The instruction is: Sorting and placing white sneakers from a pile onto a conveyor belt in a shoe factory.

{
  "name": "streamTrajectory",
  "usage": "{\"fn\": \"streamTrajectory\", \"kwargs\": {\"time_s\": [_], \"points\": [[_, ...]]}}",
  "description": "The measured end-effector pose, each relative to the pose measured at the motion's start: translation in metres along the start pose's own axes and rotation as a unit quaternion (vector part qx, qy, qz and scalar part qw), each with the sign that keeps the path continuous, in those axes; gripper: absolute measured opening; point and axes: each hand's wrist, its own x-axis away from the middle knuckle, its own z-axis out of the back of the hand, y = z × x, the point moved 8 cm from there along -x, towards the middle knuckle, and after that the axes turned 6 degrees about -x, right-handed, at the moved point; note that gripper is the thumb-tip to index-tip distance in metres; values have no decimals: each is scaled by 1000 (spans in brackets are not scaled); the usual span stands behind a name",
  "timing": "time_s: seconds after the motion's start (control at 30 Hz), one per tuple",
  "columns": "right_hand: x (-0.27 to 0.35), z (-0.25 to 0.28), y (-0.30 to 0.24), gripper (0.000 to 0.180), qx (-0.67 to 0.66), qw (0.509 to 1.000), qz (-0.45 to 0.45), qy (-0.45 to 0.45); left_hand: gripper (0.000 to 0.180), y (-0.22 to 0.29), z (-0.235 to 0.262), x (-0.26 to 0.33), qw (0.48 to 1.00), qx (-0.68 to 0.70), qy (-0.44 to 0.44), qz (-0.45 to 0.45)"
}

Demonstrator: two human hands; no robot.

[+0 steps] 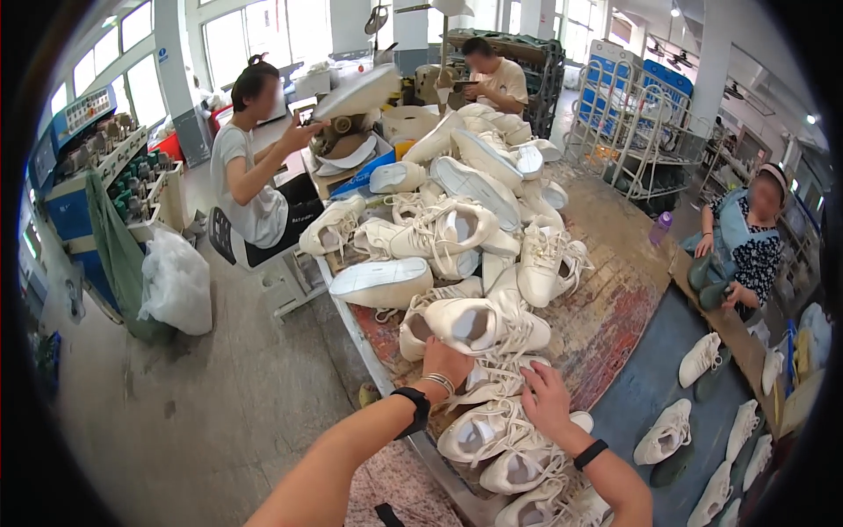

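A large heap of cream lace-up sneakers (479, 167) covers the table before me, some lying with pale soles turned up. My left hand (448, 363) is closed on the heel edge of a cream sneaker (414, 338) at the near side of the heap, its fingertips partly hidden at the shoe's opening. To its right, my right hand (546, 402) has its fingers apart, resting over the sneakers beside it, and holds nothing. Below and between my hands, several laced sneakers (479, 430) stand in a row with their toes pointing left.
Right of the table, a dark conveyor belt (628, 443) carries sneakers and dark green shoe lasts. A purple bottle (660, 228) stands at the table's far right edge. One person (746, 233) sits beyond the belt; two others (263, 167) sit past the heap. White wire racks (637, 132) stand behind.
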Motion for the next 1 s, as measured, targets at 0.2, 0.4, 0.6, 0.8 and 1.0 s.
{"fn": "streamTrajectory", "kwargs": {"time_s": [0.2,0.4,0.6,0.8,1.0], "points": [[4,-13,1,38,42,998,-10,-35,35,3,12,-5,999,47,18,5],[5,-39,16,42,17,988,-150,-25,36,6,22,-9,998,53,31,8],[16,-44,9,40,22,984,-162,64,37,1,21,-4,996,69,47,17],[14,-39,6,40,23,983,-166,72,38,4,21,-3,997,70,12,22],[9,-37,7,40,19,982,-169,87,38,5,22,-8,995,68,66,3]]}}
